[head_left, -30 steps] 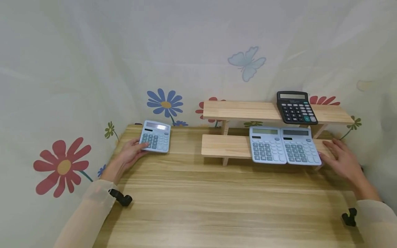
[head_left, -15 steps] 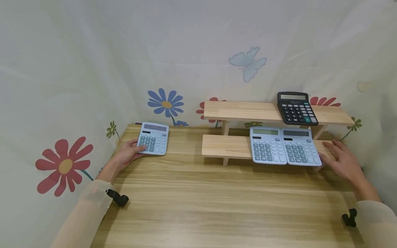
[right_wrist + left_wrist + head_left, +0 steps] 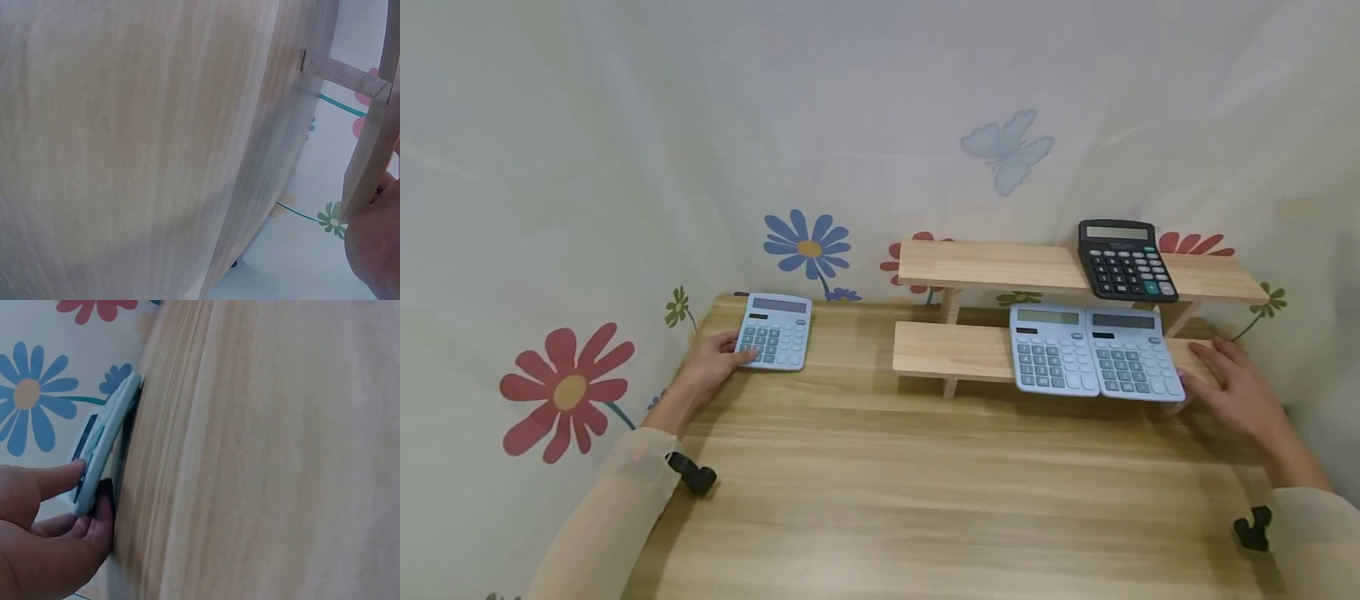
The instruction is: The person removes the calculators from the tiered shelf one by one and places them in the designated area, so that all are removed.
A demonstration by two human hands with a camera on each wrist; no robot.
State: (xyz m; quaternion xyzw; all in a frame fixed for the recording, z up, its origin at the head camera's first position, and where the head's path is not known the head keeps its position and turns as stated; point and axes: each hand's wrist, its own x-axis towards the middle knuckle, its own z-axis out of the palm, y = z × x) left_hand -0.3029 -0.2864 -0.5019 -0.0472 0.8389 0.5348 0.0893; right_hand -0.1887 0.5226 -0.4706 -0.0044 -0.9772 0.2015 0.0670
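In the head view, my left hand pinches a light blue calculator by its lower left corner, thumb on the keys. The left wrist view shows other fingers beneath this calculator, which tilts, its far end at the tabletop. My right hand rests at the right end of the lower shelf, thumb close to a second light blue calculator. Beside that one leans a third. In the right wrist view the right hand is partly cut off at the shelf end.
A black calculator leans on the upper shelf of the wooden two-tier stand. The stand is on the wood-grain table, right of the middle. Behind hangs a cloth printed with flowers and a butterfly.
The calculator in my left hand has moved slightly left, and the glare on its screen is gone. My right hand stays at the shelf end. The head view has shifted a little.
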